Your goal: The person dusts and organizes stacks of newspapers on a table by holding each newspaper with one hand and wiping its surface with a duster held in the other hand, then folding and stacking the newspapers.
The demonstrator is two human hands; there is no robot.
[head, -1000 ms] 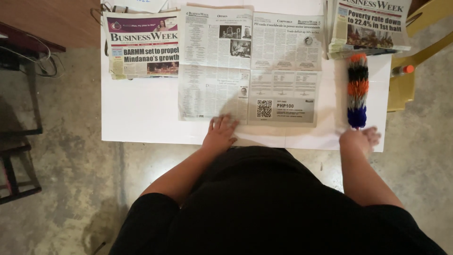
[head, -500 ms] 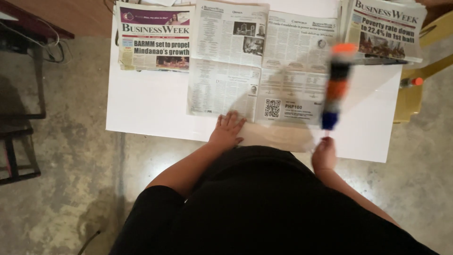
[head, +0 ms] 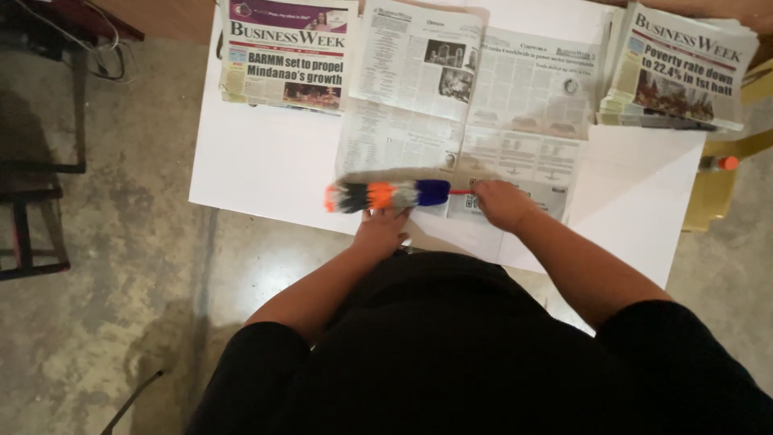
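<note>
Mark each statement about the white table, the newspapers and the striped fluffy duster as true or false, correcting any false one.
1. The right hand holds the multicoloured fluffy duster by its thin red handle. True.
2. The duster stands upright. False: it lies sideways over the table's near edge.
3. An open newspaper is spread at the middle of the white table. True.
4. The left hand grips a folded newspaper. False: it rests at the table edge under the duster.
5. Folded newspaper stacks sit at both far corners. True.
</note>
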